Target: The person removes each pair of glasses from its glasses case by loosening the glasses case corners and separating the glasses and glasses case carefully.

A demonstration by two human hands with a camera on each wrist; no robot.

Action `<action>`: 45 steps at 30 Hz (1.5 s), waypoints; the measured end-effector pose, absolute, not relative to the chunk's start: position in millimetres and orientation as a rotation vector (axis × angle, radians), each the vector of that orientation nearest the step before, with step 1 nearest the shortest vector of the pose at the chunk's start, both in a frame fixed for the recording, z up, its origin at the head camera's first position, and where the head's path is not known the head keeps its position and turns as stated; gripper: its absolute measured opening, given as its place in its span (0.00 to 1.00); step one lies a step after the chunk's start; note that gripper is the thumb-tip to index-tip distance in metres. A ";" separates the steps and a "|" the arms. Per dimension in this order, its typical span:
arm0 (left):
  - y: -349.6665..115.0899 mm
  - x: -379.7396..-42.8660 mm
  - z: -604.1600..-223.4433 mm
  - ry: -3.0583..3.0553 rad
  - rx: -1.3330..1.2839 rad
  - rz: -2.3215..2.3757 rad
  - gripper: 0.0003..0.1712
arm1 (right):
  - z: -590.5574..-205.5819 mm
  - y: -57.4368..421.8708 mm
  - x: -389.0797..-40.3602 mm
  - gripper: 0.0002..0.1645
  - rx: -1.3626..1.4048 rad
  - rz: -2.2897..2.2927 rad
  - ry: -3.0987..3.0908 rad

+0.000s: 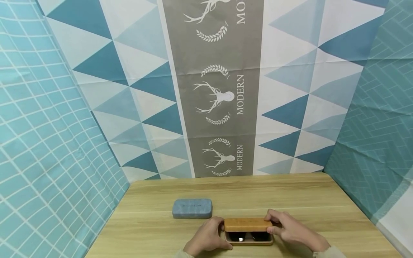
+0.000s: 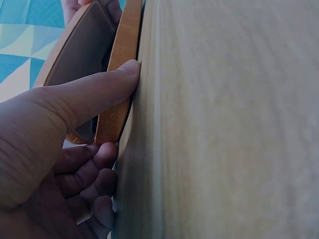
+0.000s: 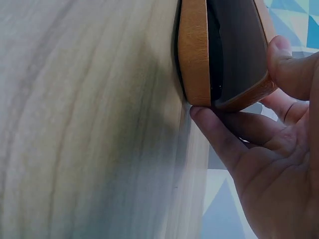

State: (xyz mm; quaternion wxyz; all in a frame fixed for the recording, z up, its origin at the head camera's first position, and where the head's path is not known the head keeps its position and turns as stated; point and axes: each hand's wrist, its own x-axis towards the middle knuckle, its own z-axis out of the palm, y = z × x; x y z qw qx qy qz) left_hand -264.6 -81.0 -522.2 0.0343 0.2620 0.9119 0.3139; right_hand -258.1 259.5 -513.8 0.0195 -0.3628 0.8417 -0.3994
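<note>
An orange-brown glasses case (image 1: 248, 224) lies on the table with its lid partly raised. Inside, dark-lensed sunglasses (image 1: 237, 236) show in the head view. My left hand (image 1: 209, 234) holds the left end of the case; in the left wrist view its thumb (image 2: 107, 87) presses along the front of the base and the other fingers curl at the end. At the right end, my right hand (image 1: 292, 229) pinches the lid, the thumb (image 3: 284, 55) on the lid's edge in the right wrist view. One fingertip there is right at the base's corner.
A closed blue-grey glasses case (image 1: 192, 208) sits behind and left of the orange-brown one. The wooden table (image 1: 155, 233) meets a patterned backdrop (image 1: 222, 107) at its far edge, with blue grid cloth (image 1: 48, 136) on the left and green cloth (image 1: 380, 125) on the right.
</note>
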 end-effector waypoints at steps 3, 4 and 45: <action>-81.9 -265.1 -522.9 2.808 0.813 0.956 0.30 | -512.4 258.1 -260.9 0.06 -1.142 -1.282 2.587; -82.2 -265.3 -523.0 2.806 0.810 0.956 0.30 | -511.9 257.7 -262.0 0.05 -1.142 -1.295 2.585; -80.1 -263.8 -520.8 2.718 0.758 1.072 0.28 | -481.8 251.0 -230.6 0.12 -0.981 -1.033 3.113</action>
